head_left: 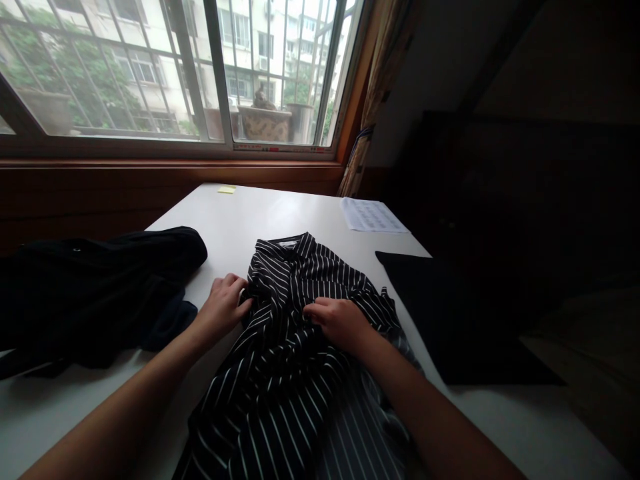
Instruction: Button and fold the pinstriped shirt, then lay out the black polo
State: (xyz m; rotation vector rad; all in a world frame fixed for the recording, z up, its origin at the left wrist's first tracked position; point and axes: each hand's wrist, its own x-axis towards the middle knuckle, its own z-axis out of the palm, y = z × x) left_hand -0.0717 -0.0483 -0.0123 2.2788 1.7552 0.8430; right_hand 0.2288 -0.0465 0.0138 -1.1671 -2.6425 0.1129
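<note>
A black shirt with white stripes (295,373) lies on the white table with its collar toward the window and its lower part toward me, wrinkled across the middle. My left hand (225,303) is closed on the shirt's left edge, just below the collar, thumb and fingers pinching the cloth. Near the middle of the front, my right hand (337,321) has its fingers curled into the fabric. The fingertips of both hands are partly hidden. One sleeve is bunched at the shirt's right side.
Dark clothing (100,300) is heaped at the table's left. A flat black cloth or sheet (465,327) lies along the right edge. Printed papers (373,215) and a yellow sticky note (227,190) rest at the far end of the white table (280,207), below a barred window.
</note>
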